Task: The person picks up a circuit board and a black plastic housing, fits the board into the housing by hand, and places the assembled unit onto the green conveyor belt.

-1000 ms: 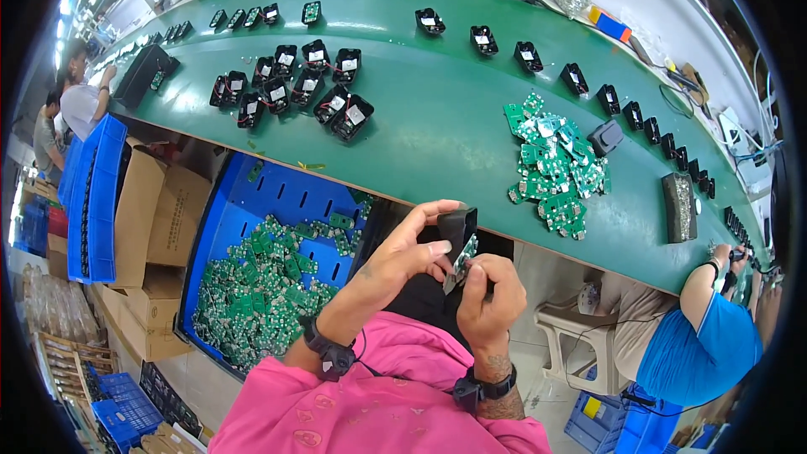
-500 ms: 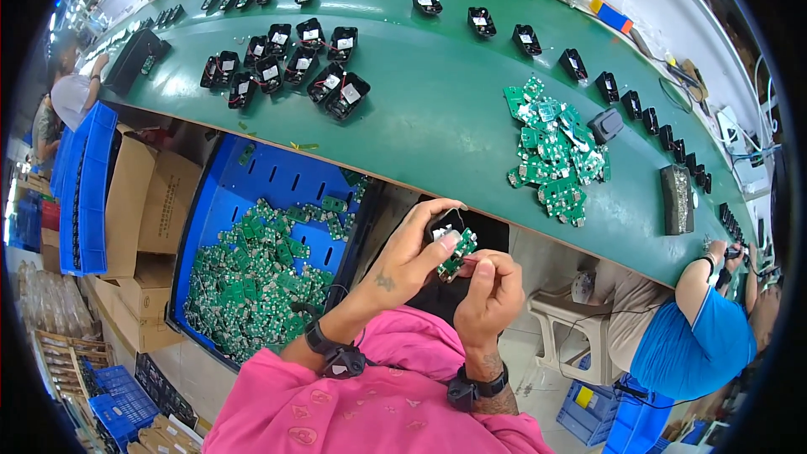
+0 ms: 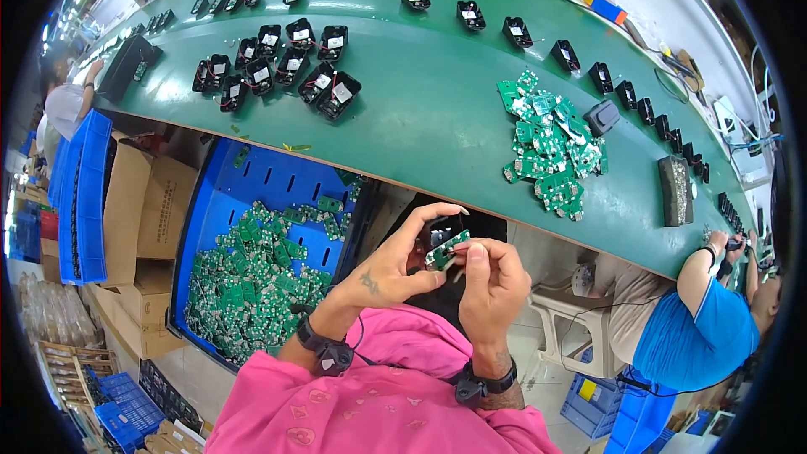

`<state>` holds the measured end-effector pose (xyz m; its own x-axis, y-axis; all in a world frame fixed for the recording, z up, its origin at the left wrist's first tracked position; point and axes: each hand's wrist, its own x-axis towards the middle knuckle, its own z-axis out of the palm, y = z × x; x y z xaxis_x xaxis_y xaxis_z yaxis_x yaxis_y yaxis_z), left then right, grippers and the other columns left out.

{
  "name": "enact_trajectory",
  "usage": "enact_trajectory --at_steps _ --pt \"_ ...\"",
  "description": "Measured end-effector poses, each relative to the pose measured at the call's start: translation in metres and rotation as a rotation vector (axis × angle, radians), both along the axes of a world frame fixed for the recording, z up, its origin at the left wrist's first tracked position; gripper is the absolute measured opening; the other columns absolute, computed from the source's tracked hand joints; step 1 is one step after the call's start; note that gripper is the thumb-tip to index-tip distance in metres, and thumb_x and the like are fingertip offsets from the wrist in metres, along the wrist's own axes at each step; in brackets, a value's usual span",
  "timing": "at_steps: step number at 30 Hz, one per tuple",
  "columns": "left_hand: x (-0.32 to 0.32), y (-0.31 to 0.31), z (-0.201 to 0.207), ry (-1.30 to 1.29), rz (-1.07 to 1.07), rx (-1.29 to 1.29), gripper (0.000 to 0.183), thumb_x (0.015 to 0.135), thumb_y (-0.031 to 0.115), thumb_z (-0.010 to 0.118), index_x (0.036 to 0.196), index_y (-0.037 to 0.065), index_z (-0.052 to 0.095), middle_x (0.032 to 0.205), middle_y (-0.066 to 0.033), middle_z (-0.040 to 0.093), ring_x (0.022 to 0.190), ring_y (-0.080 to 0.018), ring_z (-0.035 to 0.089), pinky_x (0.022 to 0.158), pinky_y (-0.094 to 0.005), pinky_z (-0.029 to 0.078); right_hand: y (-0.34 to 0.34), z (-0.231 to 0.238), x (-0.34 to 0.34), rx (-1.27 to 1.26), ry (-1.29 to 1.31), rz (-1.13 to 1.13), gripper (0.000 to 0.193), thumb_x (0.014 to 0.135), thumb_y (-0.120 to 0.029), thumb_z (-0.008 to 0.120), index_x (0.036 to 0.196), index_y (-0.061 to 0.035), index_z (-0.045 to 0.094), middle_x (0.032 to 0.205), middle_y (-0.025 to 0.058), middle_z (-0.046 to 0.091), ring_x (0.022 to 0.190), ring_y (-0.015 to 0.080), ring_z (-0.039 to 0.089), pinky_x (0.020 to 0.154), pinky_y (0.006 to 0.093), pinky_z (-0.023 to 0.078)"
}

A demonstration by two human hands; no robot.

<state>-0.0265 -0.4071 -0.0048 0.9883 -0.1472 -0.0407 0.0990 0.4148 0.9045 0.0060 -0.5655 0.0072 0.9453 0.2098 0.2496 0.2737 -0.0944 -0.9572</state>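
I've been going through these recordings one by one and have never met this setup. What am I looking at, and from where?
There is no machine: these are a person's bare hands, seen from above by a fisheye camera worn on the head, which bends straight edges. The left hand holds a black case with a green circuit board at its opening. The right hand has its fingertips at the board; whether they grip it is unclear. On the green workbench lie a pile of circuit boards, a cluster of open black cases and more along the far side. A blue bin below holds more boards.
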Motion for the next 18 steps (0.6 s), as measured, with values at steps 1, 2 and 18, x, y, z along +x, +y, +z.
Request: enact_trajectory --at_steps 1,2,18 --pt "0.000 -0.002 0.000 0.000 -0.001 0.000 0.079 0.081 -0.005 0.066 0.150 0.009 0.031 0.124 -0.0061 0.051 0.115 -0.0138 0.052 0.099 -0.0311 0.045 -0.001 0.001 0.002 0.000 0.000 -0.001 0.015 0.101 -0.009 0.056 0.097 0.0037 0.062 0.090 0.0087 0.070 0.074 0.0109 0.065 0.068 0.0237 0.052" --pt "0.001 -0.004 0.000 -0.022 0.051 0.059 0.075 0.083 -0.005 0.063 0.150 0.008 0.032 0.126 -0.0066 0.051 0.111 -0.0130 0.053 0.095 -0.0303 0.046 -0.001 0.001 0.004 -0.059 -0.044 0.002 0.014 0.101 -0.009 0.057 0.097 0.0038 0.062 0.090 0.0088 0.070 0.075 0.0114 0.064 0.068 0.0241 0.051" --pt "-0.006 -0.016 0.004 -0.042 0.167 0.280 0.063 0.086 0.004 0.058 0.146 0.005 0.039 0.129 -0.0139 0.054 0.112 -0.0214 0.055 0.097 -0.0342 0.045 0.004 0.004 0.007 -0.062 -0.075 -0.011 0.008 0.094 -0.005 0.066 0.098 0.0024 0.066 0.089 0.0057 0.063 0.075 0.0096 0.057 0.064 0.0240 0.045"
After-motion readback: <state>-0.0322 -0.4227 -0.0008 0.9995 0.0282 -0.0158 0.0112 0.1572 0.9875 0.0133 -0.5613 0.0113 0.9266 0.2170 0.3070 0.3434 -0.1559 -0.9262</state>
